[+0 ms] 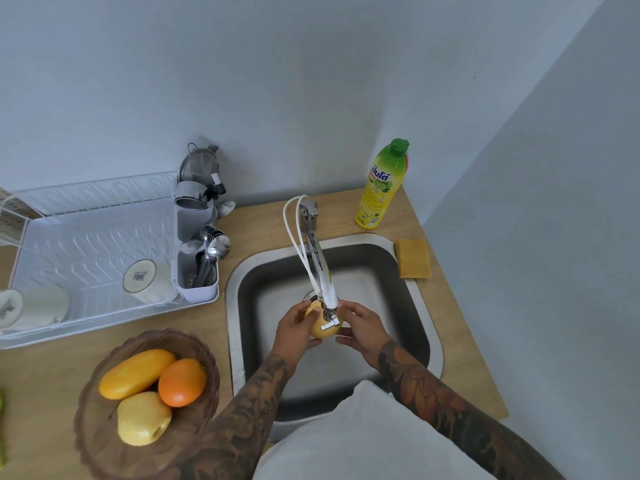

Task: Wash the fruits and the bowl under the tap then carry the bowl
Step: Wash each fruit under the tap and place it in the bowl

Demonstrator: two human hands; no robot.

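Over the stainless steel sink (420,344), just beneath the chrome tap spout (322,271), the left hand (294,332) and right hand (362,329) each keep a curled grip on opposite sides of a small round yellow fruit (320,327). It looks firm and light but probably slick when wet, so cupping it from both sides seems the safest hold. The ribbed brown translucent bowl (104,427) sits on the wooden desk (52,368) with three more fruits, and the yellow dish-soap bottle (381,188) carries non-Latin lettering I cannot read.

Both hands (297,329) (360,327) grip yellow fruit (320,327) under tap (320,271), over sink (242,271).
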